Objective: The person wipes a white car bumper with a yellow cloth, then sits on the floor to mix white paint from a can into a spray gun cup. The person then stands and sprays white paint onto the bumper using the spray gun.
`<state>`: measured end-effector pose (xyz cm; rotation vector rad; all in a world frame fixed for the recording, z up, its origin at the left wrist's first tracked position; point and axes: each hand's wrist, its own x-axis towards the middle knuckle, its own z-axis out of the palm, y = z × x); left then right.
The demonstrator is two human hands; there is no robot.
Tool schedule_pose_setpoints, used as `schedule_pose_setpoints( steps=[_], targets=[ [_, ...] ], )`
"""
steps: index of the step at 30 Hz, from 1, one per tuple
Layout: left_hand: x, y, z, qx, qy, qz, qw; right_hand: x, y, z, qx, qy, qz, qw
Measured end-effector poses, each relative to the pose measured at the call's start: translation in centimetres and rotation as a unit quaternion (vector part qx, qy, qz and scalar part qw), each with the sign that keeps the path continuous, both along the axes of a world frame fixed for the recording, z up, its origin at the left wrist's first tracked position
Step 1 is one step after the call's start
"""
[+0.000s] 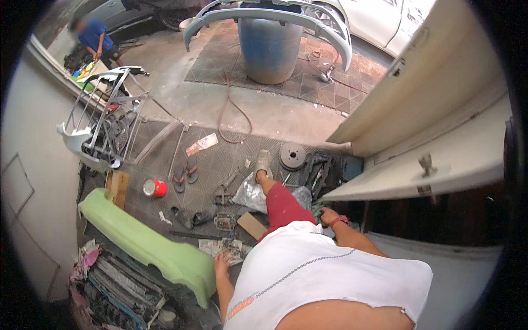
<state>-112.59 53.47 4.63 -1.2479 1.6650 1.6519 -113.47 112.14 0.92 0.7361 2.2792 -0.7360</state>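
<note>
My left hand (221,264) hangs low by my side, fingers loosely apart and holding nothing I can see. Near it are the end of a light green car bumper (143,239) and crumpled printed paper (234,248) on the floor. On the other side, my right hand (329,216), with a red band at the wrist, is beside a grey-green cloth (317,208) near the open cabinet. Its fingers point down and are partly hidden, so a grip cannot be made out. Clear plastic wrapping (248,192) lies by my foot, close to a brown cardboard piece (252,226).
A brake drum (292,157), a red and white can (155,188) and sandals (185,174) lie ahead. A blue barrel (269,52) bears a grey bumper (283,15). A cabinet door (418,159) stands open at right. Another person (94,38) is at far left.
</note>
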Motion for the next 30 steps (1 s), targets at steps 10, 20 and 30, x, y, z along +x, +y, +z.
schedule_pose_setpoints(
  steps=[10, 20, 30],
  targets=[
    [-32.4, 9.4, 1.0, -0.074, -0.078, -0.201, 0.974, -40.2, 7.9, -0.1, -0.029, 0.021, -0.007, 0.999],
    [-62.0, 18.5, 8.8, -0.168, 0.062, -0.239, 0.954, -72.5, 18.1, 21.9, -0.198, 0.280, -0.108, 0.933],
    [-76.1, 18.0, 2.3, -0.151, -0.035, -0.501, 0.852, -65.5, 23.9, 5.2, 0.005, 0.189, -0.349, 0.918]
  ],
)
